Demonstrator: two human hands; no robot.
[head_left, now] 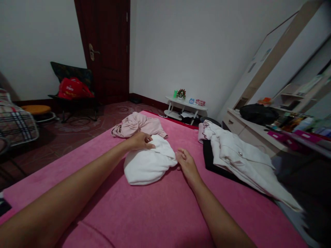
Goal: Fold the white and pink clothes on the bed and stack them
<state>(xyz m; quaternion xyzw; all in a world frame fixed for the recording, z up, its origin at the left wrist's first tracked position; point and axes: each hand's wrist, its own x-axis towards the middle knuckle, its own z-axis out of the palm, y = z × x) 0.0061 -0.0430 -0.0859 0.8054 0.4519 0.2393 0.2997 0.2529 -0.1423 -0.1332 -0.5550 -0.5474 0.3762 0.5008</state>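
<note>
A white garment [147, 162] lies bunched in the middle of a bed with a pink cover [160, 213]. My left hand [140, 140] rests on its far upper edge with the fingers curled into the cloth. At the garment's right edge lies my right hand [185, 162], fingers loosely curled and pinching the fabric there. Just behind the white garment sits a crumpled pale pink garment [138, 124].
A white jacket [240, 158] lies over dark clothes [214, 162] on the bed's right side. A dresser [254, 132] with a black bag [256, 113] stands at the right. A low white table [184, 106], a dark door [106, 48] and a chair with a red bag [73, 89] stand beyond.
</note>
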